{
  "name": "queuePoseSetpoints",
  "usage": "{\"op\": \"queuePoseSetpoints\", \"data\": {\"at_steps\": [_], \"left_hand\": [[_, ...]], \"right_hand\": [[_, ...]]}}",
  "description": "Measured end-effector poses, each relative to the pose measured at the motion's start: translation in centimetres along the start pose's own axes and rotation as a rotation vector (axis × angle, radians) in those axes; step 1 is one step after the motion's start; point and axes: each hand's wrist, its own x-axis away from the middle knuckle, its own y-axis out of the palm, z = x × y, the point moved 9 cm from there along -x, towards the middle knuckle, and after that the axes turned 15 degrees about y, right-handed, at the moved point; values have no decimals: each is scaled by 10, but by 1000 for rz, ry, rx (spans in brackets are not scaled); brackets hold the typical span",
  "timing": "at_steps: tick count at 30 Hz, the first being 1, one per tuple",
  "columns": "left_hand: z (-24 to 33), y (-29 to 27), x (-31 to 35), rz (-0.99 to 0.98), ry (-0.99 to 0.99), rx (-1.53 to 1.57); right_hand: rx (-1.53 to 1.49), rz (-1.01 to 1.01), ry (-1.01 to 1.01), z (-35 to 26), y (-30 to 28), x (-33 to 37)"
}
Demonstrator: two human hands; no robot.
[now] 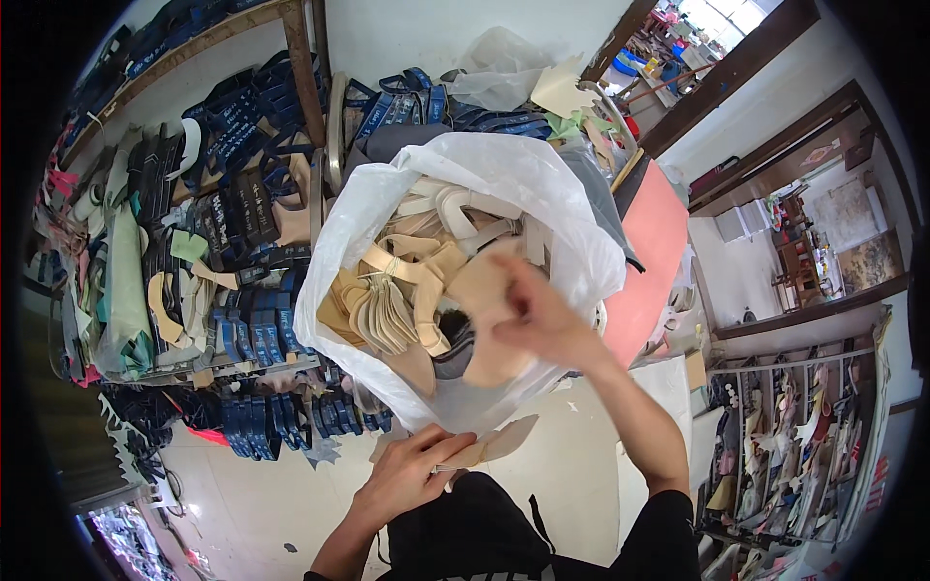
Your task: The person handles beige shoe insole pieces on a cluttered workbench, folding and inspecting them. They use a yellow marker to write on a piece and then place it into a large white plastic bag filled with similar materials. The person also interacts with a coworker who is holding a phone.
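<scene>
A large white plastic bag [591,218] stands wide-mouthed before me, filled with bundles of curved beige shoe-upper pieces [383,315] tied in stacks. Over its right side, my right hand [547,315], smeared by motion, grips a broad beige cut piece [496,360]. Dark pieces [455,363] show in the bag beside it. Close to my body, below the bag's near edge, my left hand [412,474] is closed around a small stack of flat beige cut pieces [499,441]; their far ends stick out to the right.
Racks on the left carry blue strap bundles [257,324] and rolled material [126,290]. A pink sheet [654,257] lies right of the bag, and a clear plastic bag [499,68] sits behind. At the lower right stands a shelf [794,436] of hanging pieces. Doorways open beyond.
</scene>
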Motion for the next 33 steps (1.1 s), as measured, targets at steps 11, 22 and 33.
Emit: {"op": "queuePoseSetpoints", "data": {"at_steps": [11,22,33], "left_hand": [[2,-2,-1,4,19,8],[-1,1,4,-8,20,1],[-1,-1,7,0,38,25]], "right_hand": [[-484,30,-52,-62,-50,7],[945,494,-228,-29,39,-11],[223,200,29,-12,18,-20]]}}
